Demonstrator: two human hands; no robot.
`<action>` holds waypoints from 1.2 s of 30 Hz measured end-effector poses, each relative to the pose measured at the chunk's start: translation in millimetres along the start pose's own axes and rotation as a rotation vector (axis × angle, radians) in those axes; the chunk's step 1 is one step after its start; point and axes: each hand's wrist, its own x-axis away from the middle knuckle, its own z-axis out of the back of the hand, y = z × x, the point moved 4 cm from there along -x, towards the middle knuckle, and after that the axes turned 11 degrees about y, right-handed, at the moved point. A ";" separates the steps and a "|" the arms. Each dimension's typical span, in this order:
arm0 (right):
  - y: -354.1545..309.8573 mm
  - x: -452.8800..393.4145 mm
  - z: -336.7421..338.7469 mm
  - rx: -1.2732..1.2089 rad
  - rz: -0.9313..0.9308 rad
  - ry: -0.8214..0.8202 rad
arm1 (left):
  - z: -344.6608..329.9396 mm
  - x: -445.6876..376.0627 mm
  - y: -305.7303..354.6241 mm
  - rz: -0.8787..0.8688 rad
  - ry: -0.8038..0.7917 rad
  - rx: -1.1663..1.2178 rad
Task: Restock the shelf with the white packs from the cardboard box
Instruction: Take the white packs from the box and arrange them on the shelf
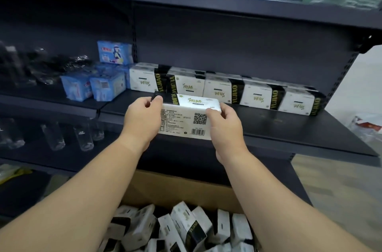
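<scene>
Both hands clamp one pack [187, 116], left hand [142, 119] and right hand [225, 125] at opposite ends, to keep it level. It hangs over the shelf [289, 127] front, before the back row [237, 89]. Box [186, 192] below holds many more.

The shelf [289, 127] offers bare surface along its front edge, widest toward the right front corner. A row of white packs [223, 86] lines the rear edge and blocks access to the back panel. Blue packs [93, 88] bound the left side. The upper shelf [206, 1] limits overhead clearance. Jumbled packs fill the cardboard box [175, 192] below.
</scene>
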 end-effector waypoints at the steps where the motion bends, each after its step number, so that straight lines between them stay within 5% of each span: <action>1: -2.2 -3.6 -4.9 0.004 0.004 -0.001 | -0.3 -7.1 2.2 -0.013 -0.001 0.004; 20: 34.9 -94.6 -188.3 0.055 -0.160 0.126 | 16.5 -209.9 -41.9 0.040 -0.101 0.010; 36: 54.6 -143.8 -239.0 0.119 -0.195 0.225 | -17.9 -261.7 -67.7 0.078 -0.107 -0.181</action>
